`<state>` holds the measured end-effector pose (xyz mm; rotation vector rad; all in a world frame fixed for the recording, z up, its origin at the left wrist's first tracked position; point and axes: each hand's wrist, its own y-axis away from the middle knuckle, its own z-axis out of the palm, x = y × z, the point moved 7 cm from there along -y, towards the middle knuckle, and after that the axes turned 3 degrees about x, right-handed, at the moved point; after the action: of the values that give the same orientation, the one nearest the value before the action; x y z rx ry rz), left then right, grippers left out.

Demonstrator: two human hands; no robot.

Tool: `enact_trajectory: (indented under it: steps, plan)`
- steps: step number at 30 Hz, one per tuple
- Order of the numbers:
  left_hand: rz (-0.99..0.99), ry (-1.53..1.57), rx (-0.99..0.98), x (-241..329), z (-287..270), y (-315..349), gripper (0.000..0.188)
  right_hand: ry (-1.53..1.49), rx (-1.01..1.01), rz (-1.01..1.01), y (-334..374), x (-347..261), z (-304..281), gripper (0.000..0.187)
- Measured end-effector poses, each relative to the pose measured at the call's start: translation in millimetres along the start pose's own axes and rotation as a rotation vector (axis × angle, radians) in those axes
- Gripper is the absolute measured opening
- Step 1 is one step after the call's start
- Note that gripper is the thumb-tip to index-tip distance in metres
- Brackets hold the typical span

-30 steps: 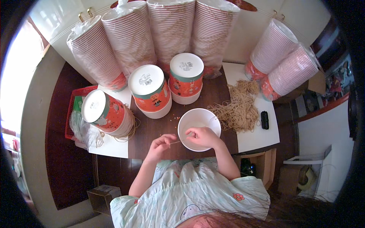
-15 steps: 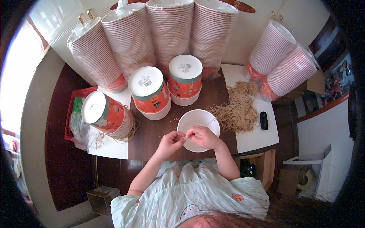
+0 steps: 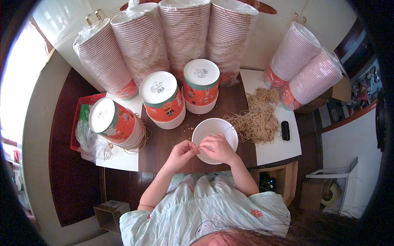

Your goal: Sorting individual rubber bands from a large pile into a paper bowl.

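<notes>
Over the near left rim of a white paper bucket, my two hands meet with fingertips pinched together. My left hand is closed at the bucket's left edge. My right hand is closed above its opening and covers part of the inside. A thin strand of twine runs from the tan twine heap across the bucket's rim toward my right hand. Between the fingertips the strand is very fine and hard to see.
Upside-down orange-and-green paper buckets stand beyond my hands; another stack, with twine around it, leans at left beside a red basket. Tall plastic-wrapped bucket stacks line the back. A black object lies right of the twine.
My right hand has turned more knuckles-up and its fingers have drawn in against the left fingertips. My left hand has barely shifted. The buckets and twine heap stay put.
</notes>
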<state>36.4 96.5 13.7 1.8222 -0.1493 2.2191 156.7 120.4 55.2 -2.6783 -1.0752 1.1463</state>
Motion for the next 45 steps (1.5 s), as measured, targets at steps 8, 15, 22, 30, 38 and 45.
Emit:
enact_trajectory:
  steps: [8, 15, 22, 30, 38, 45]
  plan:
    - [-0.119, 0.162, 0.093, -18, -19, -2, 0.003, -0.077, -0.022, -0.027, 8, -20, -10, 0.006]
    - [-0.117, 0.103, 0.123, -15, -22, 0, 0.008, 0.064, -0.052, -0.188, 12, -38, 9, 0.009]
    - [-0.064, -0.175, 0.082, -1, -17, 0, 0.014, 0.013, 0.118, -0.083, 0, -18, 6, 0.012]
    - [-0.069, 0.063, 0.174, -10, -24, 1, 0.016, 0.124, 0.172, -0.065, 2, -16, 11, 0.008]
    - [0.087, -0.692, 0.323, 10, -22, 29, 0.018, -0.072, 0.170, 0.032, 2, -1, 14, 0.008]
    - [0.245, -0.904, 0.406, 8, -13, 36, 0.014, -0.107, 0.142, 0.050, 2, -2, 16, 0.009]
